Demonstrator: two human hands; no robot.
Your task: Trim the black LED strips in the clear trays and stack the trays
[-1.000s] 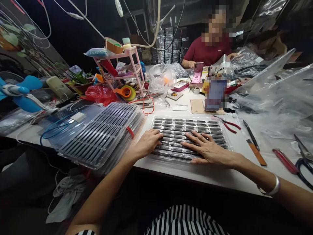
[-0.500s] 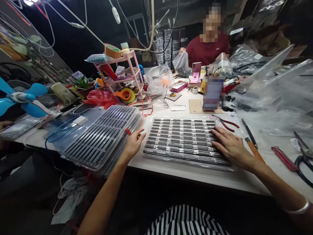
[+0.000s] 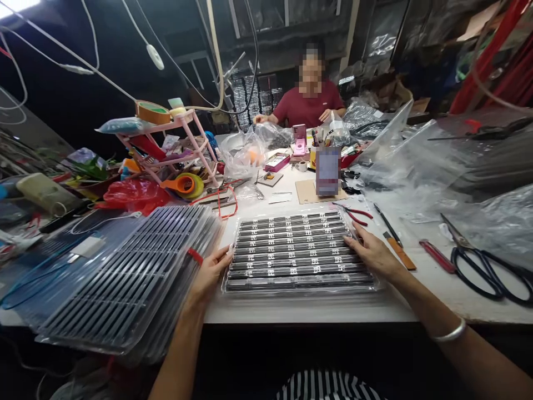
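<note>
A clear plastic tray (image 3: 291, 253) lies before me, filled with rows of dark strips that carry small white marks. At its left edge is my left hand (image 3: 213, 269), fingers closed on the rim. My right hand (image 3: 370, 251) grips the opposite edge, with the thumb and fingers over the side. Left of my left hand rests a stack of similar clear trays (image 3: 120, 278) with dark slats. A small red piece (image 3: 195, 256) sticks out by the stack, close to my left fingers.
Right of the tray lie red-handled pliers (image 3: 353, 213), a black pen-like tool (image 3: 387, 224), an orange-brown cutter (image 3: 400, 251), a red-handled tool (image 3: 437, 255) and large scissors (image 3: 478, 264). A phone (image 3: 327, 172) stands behind. Across the table sits a person in a maroon shirt (image 3: 310, 105). A pink rack (image 3: 179, 139) stands left.
My left hand has come onto the tray's left edge. My right hand has shifted from the tray's top to its right edge. The view has turned right.
</note>
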